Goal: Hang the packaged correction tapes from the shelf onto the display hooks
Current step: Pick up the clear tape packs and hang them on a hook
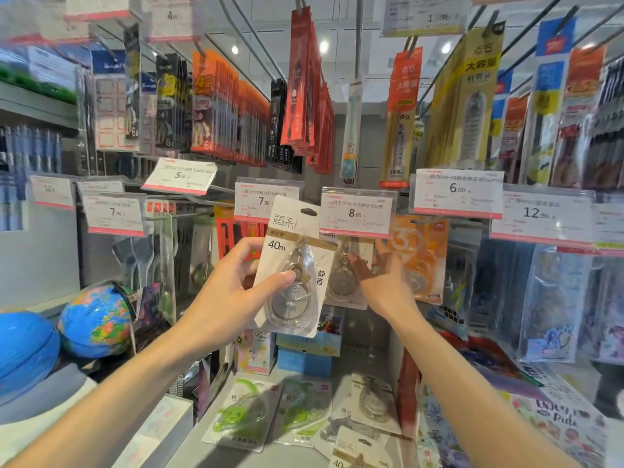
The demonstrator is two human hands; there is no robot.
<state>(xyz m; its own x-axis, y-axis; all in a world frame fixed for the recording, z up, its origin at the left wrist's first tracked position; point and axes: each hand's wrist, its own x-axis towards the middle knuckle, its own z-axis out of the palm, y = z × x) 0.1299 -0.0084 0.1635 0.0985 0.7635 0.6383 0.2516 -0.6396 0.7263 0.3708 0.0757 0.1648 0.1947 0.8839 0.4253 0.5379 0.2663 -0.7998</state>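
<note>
Left hand (233,295) is gripping a packaged correction tape (292,268), thumb across the blister, holding it up just below the price tags (357,212). Right hand (383,282) is reaching to the tapes already hanging (347,275), fingers touching them; whether it's pinching one, can't tell. Hanging step looks underway. Next: lining the card's slot with the hook. More packs are lying on the shelf (305,405) below.
</note>
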